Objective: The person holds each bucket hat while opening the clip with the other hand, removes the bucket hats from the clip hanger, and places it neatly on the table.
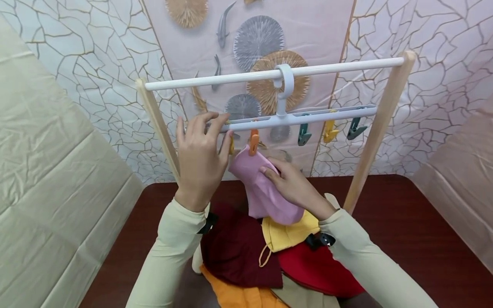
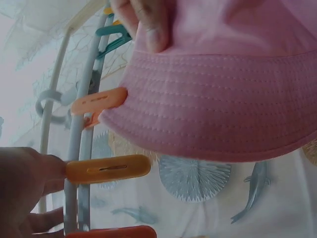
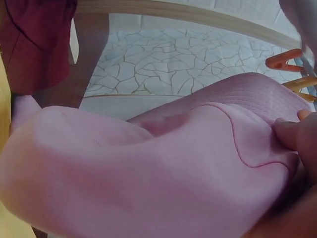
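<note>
A pink bucket hat (image 1: 265, 188) hangs by its brim from an orange clothespin (image 1: 253, 143) on the pale blue clip hanger (image 1: 246, 125). My right hand (image 1: 290, 182) pinches the hat between thumb and fingers, right of that clothespin. In the left wrist view, the stitched brim (image 2: 218, 104) shows with the orange clothespin (image 2: 99, 100) on its corner. My left hand (image 1: 202, 156) is at the hanger's left part, thumb and fingers about a yellow clothespin (image 2: 109, 169); its fingertips are partly hidden. The right wrist view shows the hat's crown (image 3: 148, 173) hanging in soft folds.
The hanger hooks over a white rod (image 1: 339, 67) with wooden posts (image 1: 379, 132). Green clothespins (image 1: 304, 134) and a yellow one (image 1: 330, 130) hang at right. Below lie a maroon cloth item (image 1: 242, 252), a yellow hat (image 1: 289, 233), and red (image 1: 323, 269), orange (image 1: 242, 295) and beige (image 1: 304, 295) cloth.
</note>
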Motion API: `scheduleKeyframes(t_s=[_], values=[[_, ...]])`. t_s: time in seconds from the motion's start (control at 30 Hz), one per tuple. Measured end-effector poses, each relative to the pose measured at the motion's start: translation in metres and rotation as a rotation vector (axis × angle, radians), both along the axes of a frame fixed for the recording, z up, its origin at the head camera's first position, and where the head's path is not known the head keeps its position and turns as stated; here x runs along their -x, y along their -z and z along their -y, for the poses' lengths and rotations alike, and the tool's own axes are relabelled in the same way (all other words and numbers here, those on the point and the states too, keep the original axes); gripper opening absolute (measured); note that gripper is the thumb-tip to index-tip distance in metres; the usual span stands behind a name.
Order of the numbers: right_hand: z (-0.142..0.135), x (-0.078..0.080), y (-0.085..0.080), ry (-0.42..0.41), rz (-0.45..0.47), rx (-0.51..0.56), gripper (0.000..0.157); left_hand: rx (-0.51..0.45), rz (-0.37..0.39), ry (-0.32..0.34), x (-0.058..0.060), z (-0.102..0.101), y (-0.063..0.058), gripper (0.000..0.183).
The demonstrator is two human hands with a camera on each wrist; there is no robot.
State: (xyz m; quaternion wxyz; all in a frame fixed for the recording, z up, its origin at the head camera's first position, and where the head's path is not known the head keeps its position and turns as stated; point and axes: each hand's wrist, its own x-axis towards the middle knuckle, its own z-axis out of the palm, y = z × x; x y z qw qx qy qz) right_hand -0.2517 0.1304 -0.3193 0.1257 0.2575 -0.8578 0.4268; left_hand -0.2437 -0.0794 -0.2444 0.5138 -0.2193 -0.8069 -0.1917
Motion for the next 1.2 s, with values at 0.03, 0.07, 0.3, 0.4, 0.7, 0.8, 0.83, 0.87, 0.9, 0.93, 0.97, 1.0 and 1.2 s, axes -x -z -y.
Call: scheduleKeyframes(t_s=[0.03, 0.07, 0.3, 0.4, 0.7, 0.8, 0.83, 0.87, 0.9, 0.93, 0.97, 1.0, 1.2], values=[[-0.001, 0.000, 0.000, -0.002, 0.009, 0.000, 0.017, 0.000, -0.059, 0.023, -0.003, -0.003, 0.001, 0.024], [-0.002, -0.001, 0.000, -0.007, 0.011, 0.001, 0.016, -0.006, -0.112, 0.051, -0.006, -0.007, 0.003, 0.023], [-0.004, -0.003, 0.003, -0.009, 0.059, 0.004, 0.031, -0.109, 0.019, 0.241, -0.047, -0.040, 0.035, 0.033], [-0.003, -0.004, 0.004, -0.033, 0.036, 0.001, 0.033, -0.115, 0.224, 0.182, -0.050, -0.052, 0.043, 0.049], [-0.003, -0.007, 0.001, -0.043, -0.001, -0.007, 0.035, -0.277, 0.445, 0.191, -0.019, -0.057, 0.031, 0.042], [-0.002, -0.005, 0.002, -0.028, 0.005, 0.008, 0.031, -0.329, 0.489, 0.206, -0.012, -0.057, 0.028, 0.038], [-0.002, -0.005, 0.002, -0.023, 0.003, 0.012, 0.030, -0.331, 0.505, 0.205, -0.010, -0.058, 0.027, 0.037], [-0.002, -0.004, 0.002, -0.016, 0.000, 0.012, 0.029, -0.323, 0.514, 0.200, -0.009, -0.059, 0.026, 0.036], [-0.002, -0.004, 0.003, -0.010, -0.005, 0.012, 0.029, -0.308, 0.520, 0.190, -0.008, -0.060, 0.026, 0.035], [-0.002, -0.004, 0.003, -0.003, -0.011, 0.011, 0.029, -0.288, 0.522, 0.174, -0.006, -0.061, 0.026, 0.034], [-0.002, -0.003, 0.003, 0.003, -0.017, 0.009, 0.029, -0.267, 0.521, 0.154, -0.005, -0.062, 0.027, 0.036], [-0.002, -0.003, 0.003, 0.006, -0.018, 0.008, 0.030, -0.243, 0.519, 0.130, -0.005, -0.062, 0.029, 0.037], [-0.006, -0.004, 0.000, 0.008, 0.000, 0.006, 0.032, -0.232, 0.514, 0.088, 0.001, -0.054, 0.050, 0.046]])
